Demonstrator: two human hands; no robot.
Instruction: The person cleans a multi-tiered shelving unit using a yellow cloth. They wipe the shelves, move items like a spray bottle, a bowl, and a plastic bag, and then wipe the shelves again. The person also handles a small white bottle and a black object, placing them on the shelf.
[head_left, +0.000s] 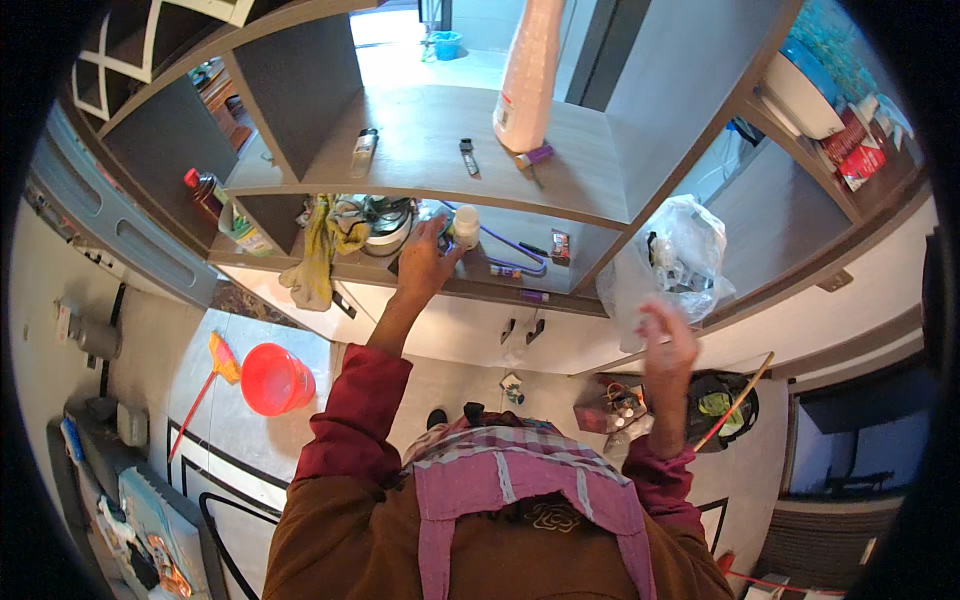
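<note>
My left hand (426, 259) reaches into the lower shelf compartment with thumb and fingers apart, close beside a small white plastic bottle (466, 226). Whether the fingers touch the bottle is unclear. Left of that hand are a pot-like vessel (388, 241) with dark items in it and a yellow-grey cloth (315, 259) draped over the shelf edge. Blurred by motion, my right hand (667, 341) is raised in front of a clear plastic bag (690, 244) with items inside. Its fingers are too smeared to show any grip.
A pink bottle (529, 82) stands on the upper shelf (427, 127), near a purple-capped tube (534, 156) and a lighter-like item (364, 152). Purple tubing (517, 247) lies below. On the floor are a red bucket (277, 380), a broom (219, 361) and a black bag (724, 409).
</note>
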